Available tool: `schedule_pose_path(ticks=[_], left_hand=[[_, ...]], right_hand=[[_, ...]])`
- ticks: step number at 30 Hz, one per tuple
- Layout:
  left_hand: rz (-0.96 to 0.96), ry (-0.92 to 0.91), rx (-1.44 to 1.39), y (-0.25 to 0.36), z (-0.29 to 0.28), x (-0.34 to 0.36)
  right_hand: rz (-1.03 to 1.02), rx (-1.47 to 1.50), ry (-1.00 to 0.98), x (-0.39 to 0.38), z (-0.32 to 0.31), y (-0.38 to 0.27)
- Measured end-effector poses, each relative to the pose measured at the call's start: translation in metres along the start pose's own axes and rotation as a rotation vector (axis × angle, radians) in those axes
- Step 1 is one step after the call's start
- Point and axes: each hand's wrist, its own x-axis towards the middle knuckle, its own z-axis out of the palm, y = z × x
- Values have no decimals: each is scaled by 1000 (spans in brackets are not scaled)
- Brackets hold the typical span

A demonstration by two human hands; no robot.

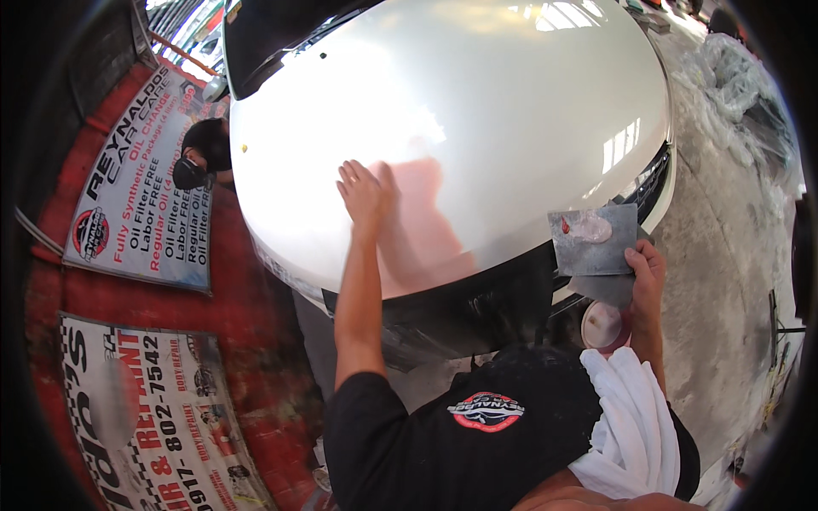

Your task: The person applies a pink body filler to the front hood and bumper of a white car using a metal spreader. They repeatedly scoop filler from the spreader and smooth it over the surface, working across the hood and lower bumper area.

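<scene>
White cloth (635,426) is hanging over your right shoulder, closest to the lens, lying against your black shirt (477,443) with its red round badge. Your left hand (365,194) is resting flat, palm down and fingers spread open, on the glossy white car hood (477,102), gripping nothing; its pinkish reflection is showing in the paint just beside it. Your right hand (645,271) is pinching the lower right corner of a grey square mixing board (594,239), holding it roughly level over the front edge of the hood. A blob of pale filler with a red streak (581,227) is sitting on the board's upper left part. Below that hand, a round open tin (603,325) is showing near your chest. Another person in a dark mask (203,155) is crouching at the far left side of the car, beside printed banners (145,183) lying on the red floor (247,315).
</scene>
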Motion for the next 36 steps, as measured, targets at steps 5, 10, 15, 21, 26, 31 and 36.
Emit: schedule_pose_path(ticks=[5, 10, 15, 21, 26, 31, 36], left_hand=[[-163, 2, -65, 6, 5, 35], [35, 133, 17, 72, 3, -109], [-139, 1, -173, 130, 28, -223], [-1170, 348, -140, -38, 10, -118], [-1018, 400, -17, 11, 48, -151], [-817, 357, -161, 219, 61, -183], [-1164, 464, -70, 19, 31, -146]], right_hand=[[49, 47, -7, -5, 18, -1], [51, -9, -167, 39, 51, -5], [63, -20, -451, 105, 105, -10], [151, -52, -704, 148, 129, -17], [203, -68, -776, 186, 124, 1], [224, -82, -922, 222, 138, -10], [232, -76, -1021, 223, 153, -18]])
